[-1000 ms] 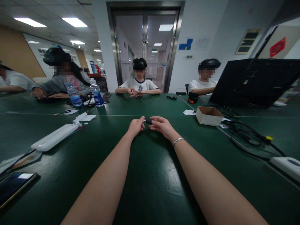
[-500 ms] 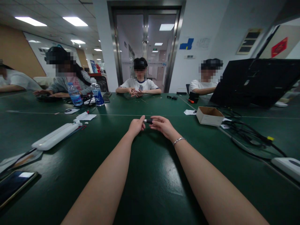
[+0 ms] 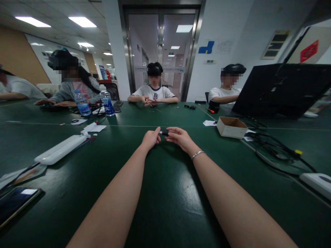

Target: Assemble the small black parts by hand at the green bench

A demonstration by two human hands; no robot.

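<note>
Over the green table (image 3: 165,193), my left hand (image 3: 151,139) and my right hand (image 3: 179,137) hold a small dark cylindrical object with a shiny metal band (image 3: 163,133) between them. My left thumb and fingers are closed on its left, metallic end. The fingers of my right hand curl round its black right end. It lies roughly level, and both of its ends are partly hidden by my fingers, so its exact kind cannot be made out. A silver bracelet (image 3: 198,154) circles my right wrist.
To the left are a white padded pouch (image 3: 60,150), a phone (image 3: 18,205) and two bottles (image 3: 107,101). On the right stand an open cardboard box (image 3: 231,132), tangled black cables (image 3: 274,148), a power strip (image 3: 317,182) and a monitor (image 3: 281,91). Several people sit around the table.
My hands and the dark cylindrical object stay almost in place. The view has shifted very slightly.
</note>
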